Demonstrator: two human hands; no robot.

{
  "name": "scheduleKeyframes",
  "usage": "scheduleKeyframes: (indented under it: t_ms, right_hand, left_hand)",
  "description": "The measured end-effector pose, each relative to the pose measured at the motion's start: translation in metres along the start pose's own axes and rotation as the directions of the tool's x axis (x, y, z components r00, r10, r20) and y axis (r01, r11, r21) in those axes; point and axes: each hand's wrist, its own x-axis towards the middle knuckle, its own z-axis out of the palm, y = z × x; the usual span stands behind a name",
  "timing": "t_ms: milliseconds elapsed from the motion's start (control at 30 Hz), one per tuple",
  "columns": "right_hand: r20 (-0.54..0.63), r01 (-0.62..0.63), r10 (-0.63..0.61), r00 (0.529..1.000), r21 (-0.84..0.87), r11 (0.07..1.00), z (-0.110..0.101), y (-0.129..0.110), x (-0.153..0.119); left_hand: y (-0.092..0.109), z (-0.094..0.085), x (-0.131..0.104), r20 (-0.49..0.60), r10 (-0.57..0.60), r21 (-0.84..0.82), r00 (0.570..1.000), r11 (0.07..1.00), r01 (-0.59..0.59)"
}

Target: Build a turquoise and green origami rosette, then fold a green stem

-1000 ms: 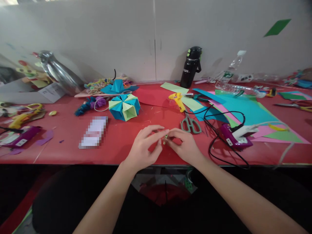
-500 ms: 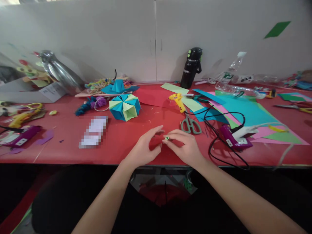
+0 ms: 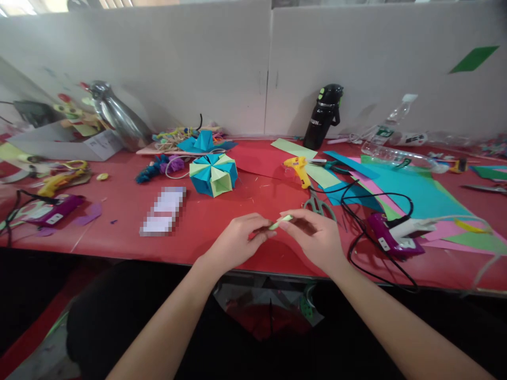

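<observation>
A thin roll of light green paper [image 3: 280,222] is pinched between both my hands, just above the red table [image 3: 222,232]. My left hand [image 3: 240,237] has its thumb and fingertips closed on the roll's near left end. Thumb and fingers of my right hand [image 3: 315,235] grip the other end. Behind the right hand lie grey-handled scissors [image 3: 317,203], partly covered by it. A folded blue and light green paper ball [image 3: 214,175] sits beyond my left hand. To its left lies a phone-like object [image 3: 163,211], blurred out.
A yellow glue gun [image 3: 300,170] lies behind the scissors. Black cables run to a purple power strip [image 3: 392,237] at right, near coloured paper sheets [image 3: 412,184]. Along the back stand a black bottle [image 3: 322,116] and a steel jug [image 3: 119,116]. Another purple strip [image 3: 59,208] is at left.
My left hand has closed from an open pose onto the paper roll. The roll has turned from end-on to lengthwise. The whole view has shifted slightly left.
</observation>
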Motion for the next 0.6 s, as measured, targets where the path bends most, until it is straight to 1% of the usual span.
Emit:
scheduleKeyframes:
  t_ms: [33, 67, 100, 133, 200, 233, 267, 300, 333, 400, 467, 533, 600]
  right_hand:
    - [-0.025, 0.000, -0.001, 1.000, -0.015, 1.000, -0.003, -0.003, 0.004]
    - [-0.056, 0.004, -0.005, 0.998, -0.034, 0.999, -0.005, -0.007, 0.007]
    - [-0.085, 0.008, -0.013, 0.996, -0.054, 0.999, -0.009, -0.010, 0.010]
    - [-0.107, 0.013, -0.021, 0.994, -0.071, 0.997, -0.012, -0.012, 0.012]
    - [-0.131, 0.014, -0.026, 0.991, -0.095, 0.995, -0.017, -0.013, 0.013]
    - [-0.135, 0.011, -0.025, 0.990, -0.102, 0.995, -0.019, -0.013, 0.013]
    - [-0.136, 0.006, -0.021, 0.990, -0.106, 0.994, -0.021, -0.012, 0.012]
    - [-0.137, 0.002, -0.016, 0.991, -0.104, 0.995, -0.021, -0.010, 0.011]
    - [-0.137, -0.003, -0.011, 0.991, -0.099, 0.995, -0.022, -0.009, 0.010]
    - [-0.131, -0.006, -0.005, 0.991, -0.084, 0.996, -0.023, -0.006, 0.010]
    - [-0.130, -0.010, 0.000, 0.991, -0.078, 0.997, -0.025, -0.005, 0.011]
    - [-0.138, -0.008, -0.003, 0.990, -0.079, 0.997, -0.028, -0.007, 0.014]
    - [-0.161, 0.003, -0.016, 0.987, -0.081, 0.997, -0.032, -0.011, 0.016]
  left_hand:
    - [-0.002, -0.009, 0.003, -0.040, 0.003, 0.069, 0.999, 0.998, 0.000]
    - [-0.006, -0.019, 0.007, -0.113, 0.002, 0.160, 0.994, 0.987, 0.016]
    - [-0.012, -0.030, 0.011, -0.180, -0.012, 0.245, 0.984, 0.968, 0.057]
    - [-0.020, -0.041, 0.016, -0.237, -0.017, 0.337, 0.971, 0.936, 0.099]
    - [-0.040, -0.061, 0.027, -0.352, -0.027, 0.530, 0.936, 0.818, 0.223]
    - [-0.051, -0.069, 0.031, -0.363, -0.050, 0.600, 0.931, 0.752, 0.274]
    - [-0.062, -0.076, 0.036, -0.352, -0.074, 0.645, 0.933, 0.703, 0.299]
    - [-0.073, -0.080, 0.039, -0.329, -0.086, 0.673, 0.940, 0.677, 0.297]
    - [-0.082, -0.082, 0.041, -0.300, -0.085, 0.689, 0.950, 0.670, 0.278]
    - [-0.095, -0.084, 0.041, -0.282, -0.080, 0.683, 0.956, 0.683, 0.258]
    - [-0.099, -0.082, 0.037, -0.275, -0.069, 0.670, 0.959, 0.702, 0.243]
    - [-0.096, -0.077, 0.029, -0.263, -0.037, 0.651, 0.964, 0.731, 0.206]
    - [-0.087, -0.071, 0.020, -0.217, 0.046, 0.611, 0.975, 0.785, 0.099]
